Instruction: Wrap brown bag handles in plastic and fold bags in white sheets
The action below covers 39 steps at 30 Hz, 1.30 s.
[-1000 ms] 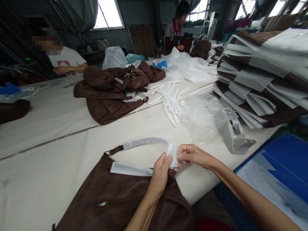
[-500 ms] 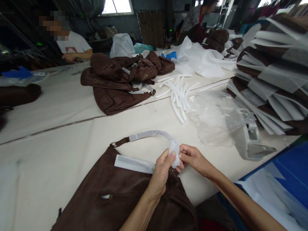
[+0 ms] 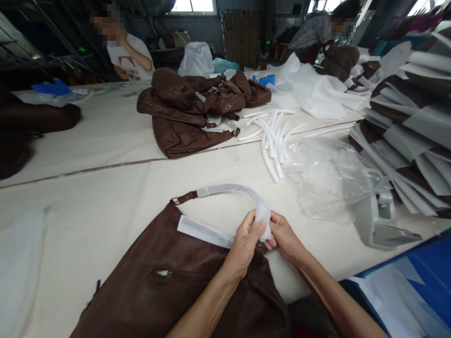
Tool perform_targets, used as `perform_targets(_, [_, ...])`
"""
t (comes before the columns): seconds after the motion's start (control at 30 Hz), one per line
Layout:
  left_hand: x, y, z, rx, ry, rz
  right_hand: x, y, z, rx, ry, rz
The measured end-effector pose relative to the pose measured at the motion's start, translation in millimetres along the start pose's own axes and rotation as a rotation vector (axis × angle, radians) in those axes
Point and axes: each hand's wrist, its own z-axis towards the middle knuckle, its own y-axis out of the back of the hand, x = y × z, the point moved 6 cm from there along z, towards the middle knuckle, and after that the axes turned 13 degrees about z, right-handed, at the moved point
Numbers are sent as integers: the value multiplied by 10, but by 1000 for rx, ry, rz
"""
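Note:
A dark brown handbag (image 3: 148, 277) lies on the table in front of me, with a small zip on its face. Its strap (image 3: 225, 189) arches above the opening, covered for most of its length in a white foam wrap (image 3: 262, 217). Closed around the wrapped right end of the strap is my left hand (image 3: 247, 239), thumb on top. My right hand (image 3: 282, 234) pinches the same wrap from the right side, its fingertips partly hidden. A white strip (image 3: 204, 232) sticks out along the bag's opening.
Several brown bags (image 3: 190, 112) are heaped farther back, beside white foam tubes (image 3: 273, 141). Clear plastic (image 3: 317, 178) and a tape dispenser (image 3: 377, 216) lie to the right, near a tall stack of brown pieces with white sheets (image 3: 412, 126). Two people stand beyond the table.
The view has shifted, so everything sits a little farther right. My right hand has closed in against the wrap, nearer to my left hand. One person's hand has risen to the head.

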Motion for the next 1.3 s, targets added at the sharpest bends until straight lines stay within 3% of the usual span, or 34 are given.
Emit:
perform_targets(0.1, [6,-14,12,8,19,2,49,5,-121,42,-19,137])
perform_targets(0.17, [-13,-9,25,-8,-22,57,97,22,-194,49,9,83])
perform_targets(0.3, [-61,70,49,-119,-135,173,122,83,-218,-60,57,-76])
perform_targets(0.47, [-205,281,12,-118,-63,429,126,45,-175,-91,72,4])
perform_targets(0.53, [-386,473,-71,-99,-39,585,128,23,-195,-83,76,25])
perform_targets(0.63, [-746,933,-278,-154,-9,905,119,57,-253,-88,68,52])
perform_targets(0.77, [-1132,1716,-568,-380,78,1134,139,196,-215,-77,-14,56])
perform_targets(0.87, [-1223,2193,-638,-548,127,1128,227,264,-73,-79,-9,45])
perform_targets(0.93, [-1190,2362,-583,-590,127,1093,271,300,24,-105,13,35])
perform_targets(1.1, [-990,2416,-357,-561,102,937,274,565,141,-189,-59,-167])
perform_targets(1.17, [-946,2399,-308,-558,72,866,451,765,121,-354,103,-398])
perform_targets(1.23, [-933,2384,-285,-548,38,801,671,815,79,-477,340,-671])
perform_targets(1.3, [-951,2365,-282,-522,5,747,758,627,104,-408,527,-905])
